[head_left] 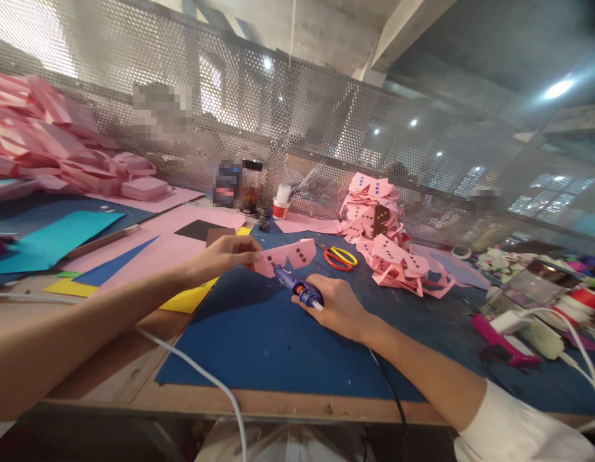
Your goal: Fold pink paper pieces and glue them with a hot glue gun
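Observation:
My left hand (236, 252) pinches the left end of a pink paper cutout (303, 254) marked with small dark squares, holding it just above the blue mat (258, 340). A purple glue gun (297, 286) is gripped in my right hand (339, 307). Its nozzle points up and left, close to the cutout's face; whether it touches cannot be told. A black cord trails from beneath my right wrist over the table's front edge. Scissors (339, 258) with red and yellow handles lie just beyond the glue gun.
Pink dotted paper pieces (374, 218) are piled behind the scissors. Folded pink paper (51, 138) is heaped at far left, above coloured sheets (56, 239). A lidded jar (251, 186) and red-white cup (280, 204) stand by the perforated metal screen (297, 122). A magenta holder (506, 343) sits right.

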Demonstrator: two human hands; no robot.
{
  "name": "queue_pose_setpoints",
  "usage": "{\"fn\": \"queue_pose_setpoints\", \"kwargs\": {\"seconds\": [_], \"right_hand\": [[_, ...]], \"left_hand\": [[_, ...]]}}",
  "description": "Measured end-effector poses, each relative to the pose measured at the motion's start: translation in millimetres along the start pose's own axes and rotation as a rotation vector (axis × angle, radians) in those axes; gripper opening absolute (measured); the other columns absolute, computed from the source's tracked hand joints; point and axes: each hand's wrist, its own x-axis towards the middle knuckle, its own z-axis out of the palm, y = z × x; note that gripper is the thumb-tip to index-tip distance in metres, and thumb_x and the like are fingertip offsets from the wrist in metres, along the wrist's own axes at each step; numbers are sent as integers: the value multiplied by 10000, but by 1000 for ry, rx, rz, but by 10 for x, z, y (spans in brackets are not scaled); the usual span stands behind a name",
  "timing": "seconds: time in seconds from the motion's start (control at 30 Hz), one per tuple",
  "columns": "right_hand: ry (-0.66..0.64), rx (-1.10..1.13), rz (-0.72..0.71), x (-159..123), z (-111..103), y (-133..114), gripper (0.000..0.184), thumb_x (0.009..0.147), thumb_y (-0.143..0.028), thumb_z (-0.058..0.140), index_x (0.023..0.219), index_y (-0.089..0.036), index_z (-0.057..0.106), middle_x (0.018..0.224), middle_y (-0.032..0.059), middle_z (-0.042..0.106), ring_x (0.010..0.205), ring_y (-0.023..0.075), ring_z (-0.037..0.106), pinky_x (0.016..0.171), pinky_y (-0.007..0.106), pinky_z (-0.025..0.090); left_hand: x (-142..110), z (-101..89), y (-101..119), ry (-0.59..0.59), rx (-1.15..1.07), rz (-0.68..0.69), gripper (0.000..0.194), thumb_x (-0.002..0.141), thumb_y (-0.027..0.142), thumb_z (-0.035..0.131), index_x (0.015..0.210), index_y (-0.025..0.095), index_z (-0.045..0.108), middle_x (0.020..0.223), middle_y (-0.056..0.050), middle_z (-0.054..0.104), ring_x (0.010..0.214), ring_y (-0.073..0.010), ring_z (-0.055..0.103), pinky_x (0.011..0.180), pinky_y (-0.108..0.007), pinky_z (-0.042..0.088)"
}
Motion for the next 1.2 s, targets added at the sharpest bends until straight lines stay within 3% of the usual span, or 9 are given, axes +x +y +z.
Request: {"fn": "queue_pose_setpoints", "kwargs": {"seconds": [1.2], "right_hand": [[-31,-46,-2,-2,0,10,182,892,-365,606,845,-203,539,797,13,646,698,156,580,625,262,316]], "left_hand": [[-12,7,19,-3,17,-1,281,799,438,686,845,161,679,792,-32,690,740,-159,620,705,-270,506]]}}
